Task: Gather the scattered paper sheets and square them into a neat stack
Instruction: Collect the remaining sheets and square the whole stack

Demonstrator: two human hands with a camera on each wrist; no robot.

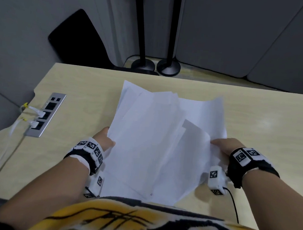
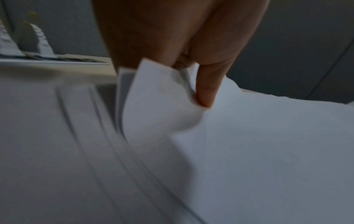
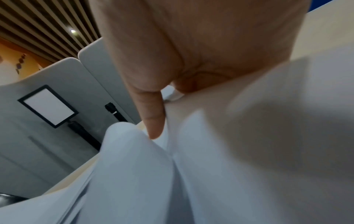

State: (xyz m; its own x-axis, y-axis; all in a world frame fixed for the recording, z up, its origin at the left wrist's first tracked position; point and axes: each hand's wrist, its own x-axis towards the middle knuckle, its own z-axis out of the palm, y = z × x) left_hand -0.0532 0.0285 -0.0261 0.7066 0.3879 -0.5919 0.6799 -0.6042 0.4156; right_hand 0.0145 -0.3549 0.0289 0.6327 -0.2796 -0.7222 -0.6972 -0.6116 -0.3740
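Yellow-and-black shirt (image 1: 121, 222) nearest; both hands hold the white paper sheets (image 1: 156, 142) over the counter (image 1: 263, 122).
Left hand (image 1: 102, 138) fingers (image 2: 205, 89) pinch the sheets' left edge; right hand (image 1: 227, 147) fingers (image 3: 153, 115) pinch the right edge; uneven, fanned sheets lie between them.

No legible writing in view.
Paper sheets (image 1: 156, 133) are blank; wrist bands (image 1: 243, 155) carry only black-and-white square codes.
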